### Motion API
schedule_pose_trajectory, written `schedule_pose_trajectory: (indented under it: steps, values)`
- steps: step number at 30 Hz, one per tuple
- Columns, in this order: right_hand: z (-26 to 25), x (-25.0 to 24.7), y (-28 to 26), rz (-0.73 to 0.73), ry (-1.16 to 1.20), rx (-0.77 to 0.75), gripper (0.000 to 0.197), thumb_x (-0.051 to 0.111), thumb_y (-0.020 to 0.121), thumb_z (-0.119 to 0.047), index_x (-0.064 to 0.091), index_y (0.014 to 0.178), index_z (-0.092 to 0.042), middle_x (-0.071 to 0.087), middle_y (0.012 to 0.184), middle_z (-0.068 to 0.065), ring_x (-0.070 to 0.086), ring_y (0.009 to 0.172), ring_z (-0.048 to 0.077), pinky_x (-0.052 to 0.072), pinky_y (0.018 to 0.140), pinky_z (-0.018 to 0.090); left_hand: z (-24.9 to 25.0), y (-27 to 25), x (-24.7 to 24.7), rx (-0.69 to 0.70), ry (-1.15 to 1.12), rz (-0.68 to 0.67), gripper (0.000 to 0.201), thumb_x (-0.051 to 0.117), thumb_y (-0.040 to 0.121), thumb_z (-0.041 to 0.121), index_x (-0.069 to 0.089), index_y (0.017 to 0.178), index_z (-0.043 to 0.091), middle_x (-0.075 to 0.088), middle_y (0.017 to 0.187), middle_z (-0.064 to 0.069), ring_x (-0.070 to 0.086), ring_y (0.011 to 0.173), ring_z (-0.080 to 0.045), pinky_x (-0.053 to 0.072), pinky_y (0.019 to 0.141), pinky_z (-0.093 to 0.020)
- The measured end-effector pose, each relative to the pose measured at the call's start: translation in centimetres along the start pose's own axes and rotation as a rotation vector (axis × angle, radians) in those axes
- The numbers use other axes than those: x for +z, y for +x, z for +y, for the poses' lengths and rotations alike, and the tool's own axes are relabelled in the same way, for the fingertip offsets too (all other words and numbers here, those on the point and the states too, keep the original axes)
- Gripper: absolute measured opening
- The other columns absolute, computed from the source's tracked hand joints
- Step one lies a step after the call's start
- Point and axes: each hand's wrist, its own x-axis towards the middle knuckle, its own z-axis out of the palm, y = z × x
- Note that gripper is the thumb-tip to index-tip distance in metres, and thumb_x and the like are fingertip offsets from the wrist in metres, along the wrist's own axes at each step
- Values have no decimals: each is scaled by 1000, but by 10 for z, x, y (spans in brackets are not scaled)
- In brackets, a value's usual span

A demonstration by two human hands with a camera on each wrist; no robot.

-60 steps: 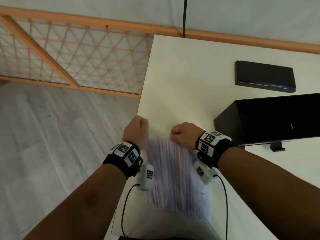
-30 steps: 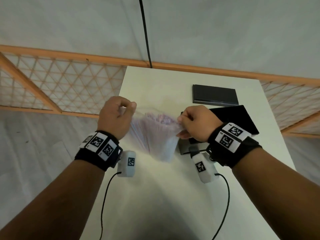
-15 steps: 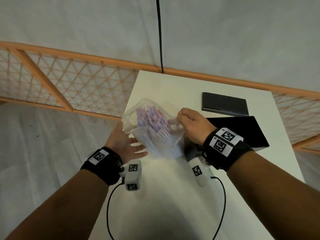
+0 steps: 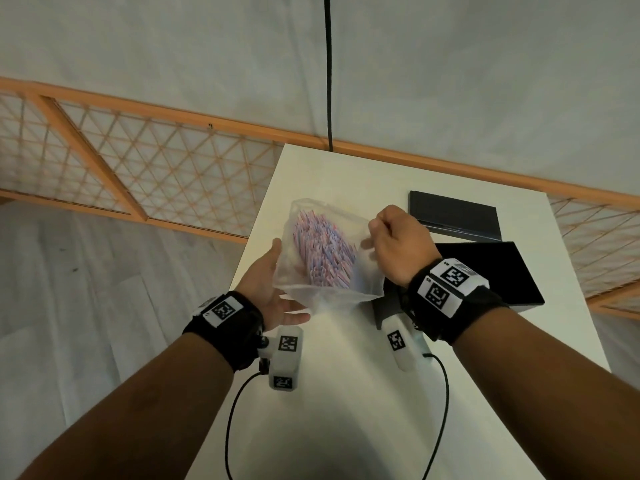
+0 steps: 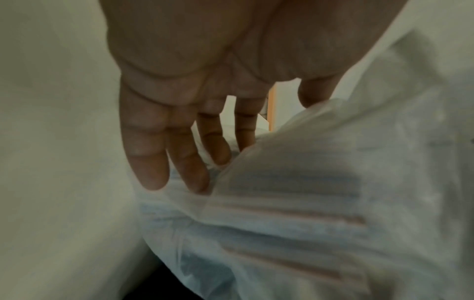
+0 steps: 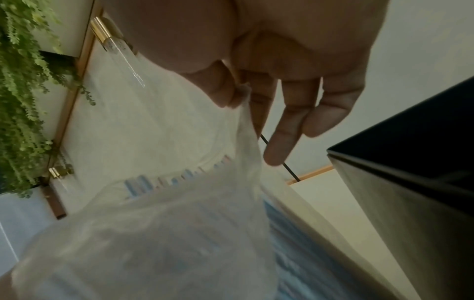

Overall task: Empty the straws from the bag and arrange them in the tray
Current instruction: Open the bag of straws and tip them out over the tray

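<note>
A clear plastic bag [image 4: 332, 285] full of red, blue and white straws [image 4: 325, 251] hangs above the white table [image 4: 339, 393], its mouth gaping upward. My right hand [image 4: 381, 237] pinches the right side of the bag's rim between thumb and forefinger [image 6: 225, 95]. My left hand [image 4: 277, 285] is open, palm up, with straight fingers [image 5: 179, 146] against the bag's [image 5: 307, 203] left and lower side. The black tray [image 4: 491, 271] stands just right of the bag [image 6: 166, 233], partly behind my right wrist.
A flat black slab [image 4: 453, 216] lies beyond the tray near the table's far edge. The tray's wall [image 6: 410, 172] is close to my right hand. An orange lattice fence [image 4: 138, 178] and grey floor lie left of the table. A black cable [image 4: 328, 71] hangs at the back.
The bag has been lifted off the table. My left hand let go of the rim and dropped under the bag's left side, and the mouth now gapes open.
</note>
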Motion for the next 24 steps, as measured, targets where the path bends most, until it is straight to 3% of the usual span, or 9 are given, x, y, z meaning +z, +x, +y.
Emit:
schedule_pose_trajectory:
  steps: [3,5,7,9,12,15,19,21,24]
  values:
    - [-3,-5,0,28,24,1,25,46,97,-33,55,82,-16,69,82,4,66,81,23,53,78,40,-1,-2,3,9,40,25,81,46,82,85,65,130,22,68,129,-15,63,114,-41,53,82,-50]
    - [-2,-6,1,24,41,42,27,45,97,-34,57,83,-14,68,84,5,66,83,26,53,79,43,-3,-3,6,52,90,39,62,46,89,77,78,102,25,73,115,-12,65,101,-34,51,82,-47]
    - [-5,-5,0,-59,86,131,31,44,95,-39,58,85,-13,65,87,8,64,87,31,54,81,47,-6,-5,10,90,158,9,59,42,96,69,80,78,27,73,88,-8,63,78,-28,47,75,-41]
    - [-8,2,-2,-181,205,212,32,44,91,-42,55,82,-14,61,90,10,61,91,35,55,82,47,-10,-7,16,60,217,-44,61,41,93,74,79,92,26,78,93,-4,71,77,-26,53,72,-40]
    - [-17,10,-10,-324,253,188,26,44,101,-24,57,83,-11,55,96,8,53,96,28,47,72,34,-13,-7,16,11,209,-49,82,33,86,86,73,118,23,77,108,-17,73,83,-38,58,68,-44]
    - [-21,14,-15,-399,367,219,24,47,101,-25,52,78,-22,51,93,-1,49,90,22,47,59,27,-10,-13,15,69,180,-104,80,28,93,78,72,120,18,75,108,-22,72,81,-41,57,67,-43]
    - [-29,7,-9,-362,485,116,28,57,89,-32,55,64,-21,55,77,-2,51,85,21,38,81,35,-2,-24,6,138,17,-189,90,17,91,82,67,129,17,72,123,-20,73,99,-42,56,82,-51]
    - [-38,-4,-9,-369,537,48,22,57,83,-34,59,72,-15,54,77,10,50,76,25,36,77,41,4,-32,8,190,-139,-265,94,11,90,83,60,139,20,66,135,-17,67,116,-41,52,92,-59]
    - [-52,-23,-8,-314,566,21,40,60,85,-41,65,85,-1,61,81,15,56,75,29,46,79,49,14,-41,21,312,-372,-390,85,13,99,72,44,152,13,51,150,-21,50,136,-44,34,113,-68]
